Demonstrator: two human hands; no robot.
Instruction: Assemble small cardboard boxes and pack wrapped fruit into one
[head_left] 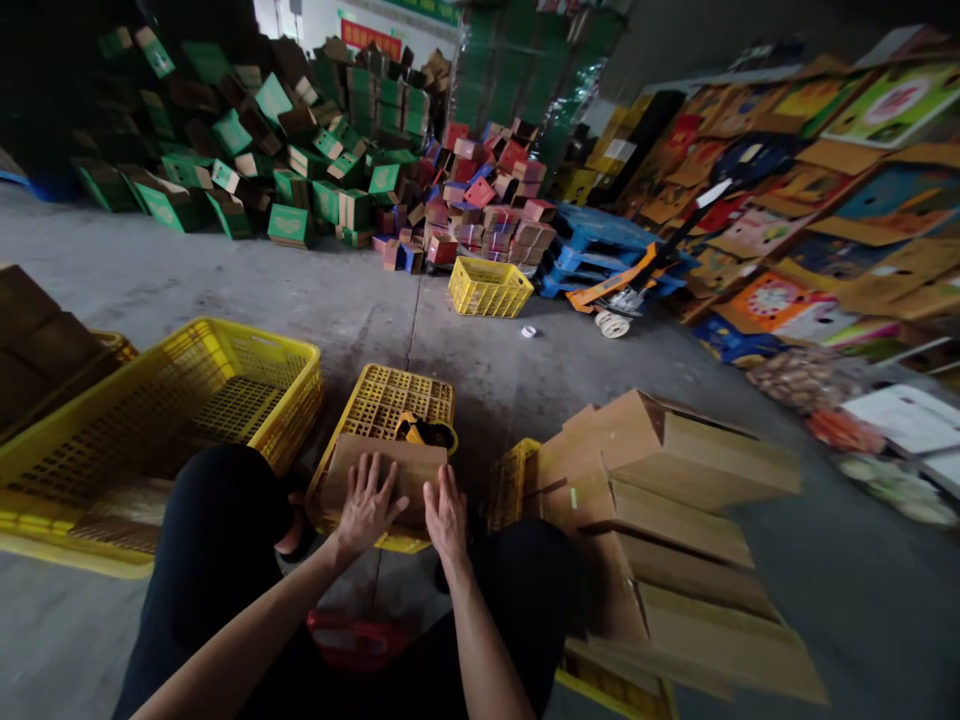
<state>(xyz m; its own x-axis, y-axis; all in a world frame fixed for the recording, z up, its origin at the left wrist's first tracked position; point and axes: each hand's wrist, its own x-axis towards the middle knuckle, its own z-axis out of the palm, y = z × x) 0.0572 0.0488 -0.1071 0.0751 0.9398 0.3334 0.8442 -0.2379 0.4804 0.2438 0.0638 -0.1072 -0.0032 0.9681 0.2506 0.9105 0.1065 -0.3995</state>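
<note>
Fingers of the left hand (366, 508) are extended and spread, laid flat over the top of a small brown cardboard box (417, 463). Fingers of the right hand (448, 515) are straight and held closer together, at the box's right edge; neither hand is curled into a grip. The box lies across the near part of an upturned yellow plastic crate (405, 385), between the person's knees. A black-and-yellow tape dispenser (424, 430) sits on the same crate, just beyond the box.

To the left stands a large open yellow crate (289, 352) with brown cardboard on its floor. Stacked brown cartons (45, 335) are at the far left. To the right, a stack of folded brown cartons (690, 460) leans outward above yellow crates. A red object (356, 637), partly hidden, is low between the legs.

Further out, a smaller yellow crate (491, 290) stands on the concrete floor (360, 290). Behind it are heaped green cartons (289, 225), red and purple cartons (487, 215), blue pallets (600, 235) and an orange pallet jack (619, 285). Printed fruit cartons (780, 300) are stacked along the right side.
</note>
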